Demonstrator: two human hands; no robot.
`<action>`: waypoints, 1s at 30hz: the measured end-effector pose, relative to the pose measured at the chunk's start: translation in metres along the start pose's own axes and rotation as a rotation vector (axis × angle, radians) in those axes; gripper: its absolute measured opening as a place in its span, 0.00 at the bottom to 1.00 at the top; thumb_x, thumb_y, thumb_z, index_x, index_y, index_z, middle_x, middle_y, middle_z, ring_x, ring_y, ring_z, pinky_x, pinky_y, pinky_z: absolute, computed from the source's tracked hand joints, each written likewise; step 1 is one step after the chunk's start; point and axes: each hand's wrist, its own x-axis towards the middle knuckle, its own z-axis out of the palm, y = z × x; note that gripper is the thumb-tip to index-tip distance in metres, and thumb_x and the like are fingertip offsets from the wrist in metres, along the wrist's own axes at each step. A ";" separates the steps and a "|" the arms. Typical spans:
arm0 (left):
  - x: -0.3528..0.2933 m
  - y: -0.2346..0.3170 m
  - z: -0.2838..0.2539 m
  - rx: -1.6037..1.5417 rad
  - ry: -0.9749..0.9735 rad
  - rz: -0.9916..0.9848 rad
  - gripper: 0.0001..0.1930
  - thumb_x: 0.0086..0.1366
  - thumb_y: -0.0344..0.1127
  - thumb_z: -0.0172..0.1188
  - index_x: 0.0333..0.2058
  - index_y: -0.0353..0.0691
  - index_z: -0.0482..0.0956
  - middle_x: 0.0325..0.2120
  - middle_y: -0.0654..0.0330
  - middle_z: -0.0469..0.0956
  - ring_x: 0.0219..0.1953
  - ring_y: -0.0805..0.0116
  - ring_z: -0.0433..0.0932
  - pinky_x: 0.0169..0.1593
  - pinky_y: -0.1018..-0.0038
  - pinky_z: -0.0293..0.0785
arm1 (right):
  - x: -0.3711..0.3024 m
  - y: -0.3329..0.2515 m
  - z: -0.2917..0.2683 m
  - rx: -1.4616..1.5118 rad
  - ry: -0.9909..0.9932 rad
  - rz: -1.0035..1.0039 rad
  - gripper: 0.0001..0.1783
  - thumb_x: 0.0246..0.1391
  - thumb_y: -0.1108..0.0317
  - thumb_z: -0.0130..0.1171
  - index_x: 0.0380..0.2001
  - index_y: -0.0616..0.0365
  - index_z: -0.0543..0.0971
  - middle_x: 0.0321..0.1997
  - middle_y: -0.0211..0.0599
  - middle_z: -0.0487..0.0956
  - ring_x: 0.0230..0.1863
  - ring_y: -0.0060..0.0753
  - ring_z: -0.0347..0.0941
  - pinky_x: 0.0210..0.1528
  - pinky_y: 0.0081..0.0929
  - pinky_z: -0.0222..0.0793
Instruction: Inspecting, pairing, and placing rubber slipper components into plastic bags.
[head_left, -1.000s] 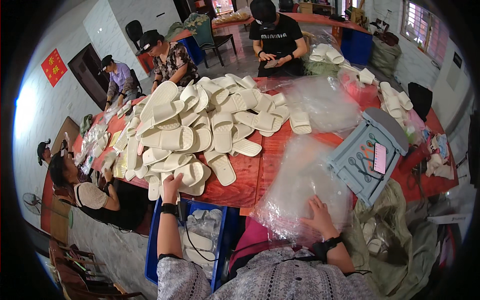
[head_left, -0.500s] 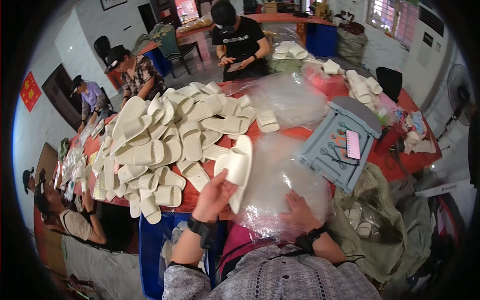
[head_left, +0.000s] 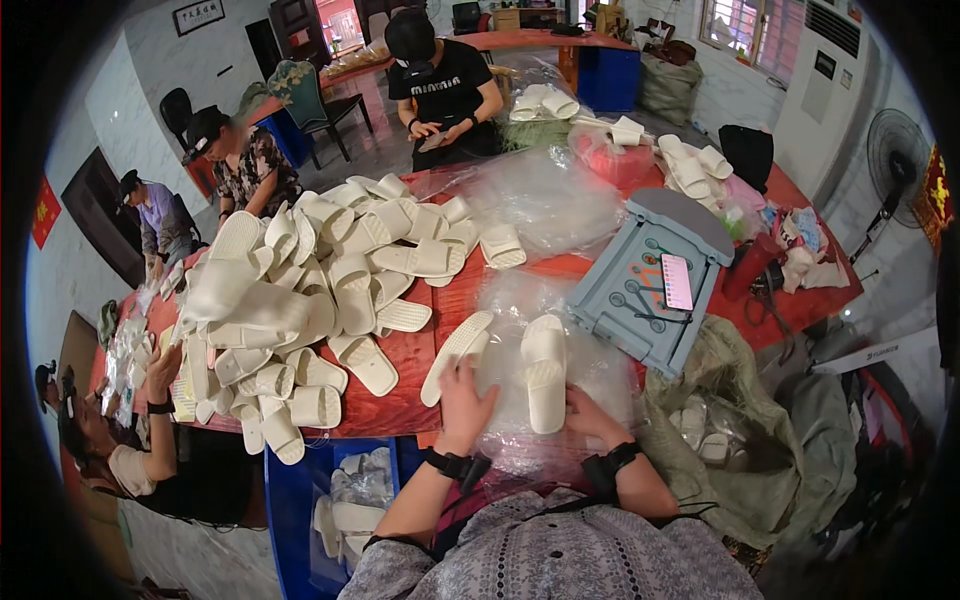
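Cream slipper (head_left: 455, 349) in left hand (head_left: 466, 408), long axis aslant, far end rightward; right hand (head_left: 598, 420) grip unclear

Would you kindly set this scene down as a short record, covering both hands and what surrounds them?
Left hand: fingers at one cream slipper; firmness of grip unclear
Right hand: fingers extended beside a second cream slipper; contact unclear
Under the second cream slipper: clear plastic bags
Left of hands: heap of slippers on a red table
Right of hands: grey-blue plastic stand bearing a pink-screened phone
Below table edge: blue crate, left; green sack, right
Far side: person in a black shirt
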 end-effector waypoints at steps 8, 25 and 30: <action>-0.021 -0.098 0.020 0.146 -0.067 -0.161 0.31 0.54 0.38 0.68 0.56 0.37 0.68 0.53 0.44 0.71 0.49 0.41 0.73 0.49 0.53 0.73 | 0.011 -0.046 -0.002 0.237 0.114 0.591 0.27 0.58 0.62 0.60 0.58 0.65 0.72 0.64 0.39 0.67 0.62 0.36 0.65 0.60 0.33 0.66; 0.001 -0.017 -0.046 -0.589 -0.064 -0.344 0.19 0.66 0.41 0.60 0.50 0.36 0.78 0.34 0.47 0.83 0.36 0.58 0.84 0.40 0.66 0.77 | 0.004 -0.003 0.016 -0.253 0.318 0.098 0.26 0.43 0.66 0.71 0.45 0.68 0.79 0.56 0.41 0.73 0.45 0.32 0.74 0.48 0.27 0.72; -0.011 0.009 -0.026 -1.219 -0.334 -0.660 0.22 0.70 0.34 0.57 0.60 0.32 0.70 0.51 0.59 0.77 0.50 0.68 0.76 0.54 0.72 0.71 | 0.007 0.010 0.009 0.088 0.290 0.246 0.23 0.46 0.69 0.70 0.46 0.67 0.78 0.53 0.40 0.74 0.45 0.30 0.74 0.47 0.27 0.71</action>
